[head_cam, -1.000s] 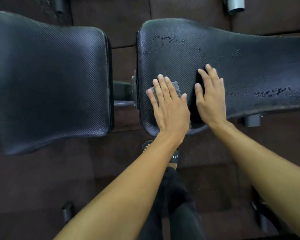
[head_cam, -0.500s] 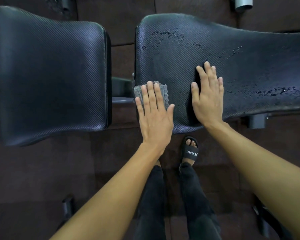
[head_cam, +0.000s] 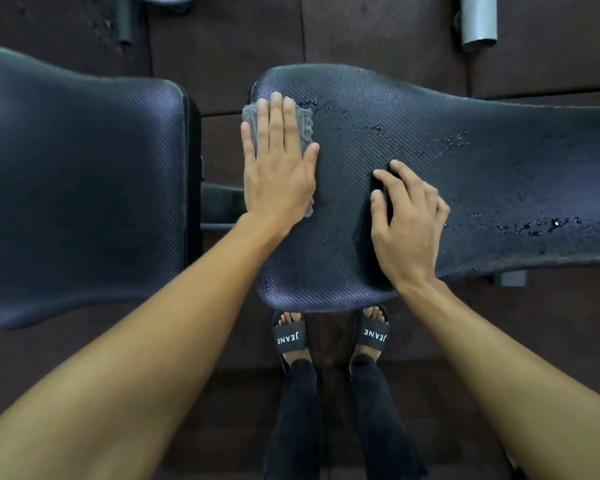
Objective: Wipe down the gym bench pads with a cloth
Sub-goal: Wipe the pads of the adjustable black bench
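The shorter black weave-textured gym bench pad [head_cam: 84, 188] is lying well off to the left of both hands, across a narrow gap, and neither hand is touching it. The longer black weave-textured gym bench pad [head_cam: 520, 174] is carrying both hands, its long axis running from under the left hand out past the right hand to the picture's edge.

The left hand [head_cam: 279, 168] is lying flat with straight fingers close together, pressing a grey ribbed cloth [head_cam: 307, 128] onto the far left corner of that long pad. The cloth is showing only as a fringe on either side of the fingers and a scrap beside the wrist.

The right hand [head_cam: 407, 216] is resting just to the right of it, apart from the cloth, fingers half bent with the tips bearing on the pad and holding nothing; it seems to be bracing.

Shiny wet droplets [head_cam: 534, 226] are sitting well to the right of the right hand, with a thinner scatter beyond its fingertips and just right of the cloth.

So the work seems to be lying rightward along the pad's length. The right hand is nearer the wet patch, but the cloth is under the left, and the right hand is sitting between the two. It will probably need to lift clear.
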Available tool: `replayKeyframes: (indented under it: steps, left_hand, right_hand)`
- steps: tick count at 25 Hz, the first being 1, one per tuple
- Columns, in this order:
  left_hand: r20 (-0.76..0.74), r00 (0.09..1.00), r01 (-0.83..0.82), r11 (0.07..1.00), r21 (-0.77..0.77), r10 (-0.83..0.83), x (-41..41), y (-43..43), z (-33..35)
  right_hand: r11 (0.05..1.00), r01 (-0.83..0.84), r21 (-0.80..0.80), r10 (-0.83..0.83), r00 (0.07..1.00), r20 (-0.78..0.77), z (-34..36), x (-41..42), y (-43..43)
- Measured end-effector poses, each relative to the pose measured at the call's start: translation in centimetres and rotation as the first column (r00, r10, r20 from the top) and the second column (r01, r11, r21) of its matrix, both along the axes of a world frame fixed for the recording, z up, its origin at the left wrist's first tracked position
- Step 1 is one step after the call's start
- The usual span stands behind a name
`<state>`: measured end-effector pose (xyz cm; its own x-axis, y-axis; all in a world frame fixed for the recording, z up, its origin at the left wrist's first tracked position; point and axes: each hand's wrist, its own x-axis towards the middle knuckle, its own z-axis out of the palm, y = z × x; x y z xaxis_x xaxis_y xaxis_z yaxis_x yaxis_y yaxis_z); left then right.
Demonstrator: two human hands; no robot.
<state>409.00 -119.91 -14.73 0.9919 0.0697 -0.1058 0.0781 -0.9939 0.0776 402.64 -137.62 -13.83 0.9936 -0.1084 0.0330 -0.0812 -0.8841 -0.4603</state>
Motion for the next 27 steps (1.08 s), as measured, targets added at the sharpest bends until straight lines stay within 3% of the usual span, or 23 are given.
replayKeyframes:
  steps: [3, 7, 11, 16, 20, 24, 27]
  left_hand:
    - [0.006, 1.0, 0.012, 1.0, 0.004, -0.012, 2.9, 0.2, 0.1]
    - [-0.001, 1.0, -0.002, 1.0, -0.001, 0.002, 6.3, -0.6, 0.2]
    - [-0.011, 0.999, 0.049, 0.999, 0.001, -0.049, 7.8, -3.5, 0.4]
    - [-0.02, 0.966, 0.259, 0.965, -0.035, -0.259, -1.0, -6.9, 1.2]
    - [-0.061, 0.993, 0.104, 0.994, -0.023, -0.105, -4.2, -4.5, 1.4]
    - [-0.067, 0.997, -0.041, 0.999, -0.003, 0.041, 2.3, -4.2, 0.8]
    - [-0.059, 0.998, -0.034, 0.999, -0.029, 0.033, 6.6, -7.6, 0.3]
  right_hand:
    - [0.998, 0.043, 0.035, -0.044, 0.998, 0.046, 0.3, 4.0, -1.4]
    - [0.998, 0.028, -0.053, -0.034, 0.992, -0.12, -0.2, 7.1, -2.4]
    - [1.0, 0.009, 0.017, -0.006, 0.985, -0.173, -0.2, 7.1, -2.6]
    - [0.992, 0.026, 0.123, -0.001, 0.98, -0.2, 0.9, 7.7, -3.8]
    - [0.99, -0.019, 0.139, 0.052, 0.969, -0.242, 1.5, 8.0, -4.8]
    - [0.961, -0.003, 0.275, 0.058, 0.979, -0.193, 1.7, 7.9, -6.1]
    - [0.957, 0.046, 0.287, -0.023, 0.996, -0.084, 1.7, 7.1, -8.4]
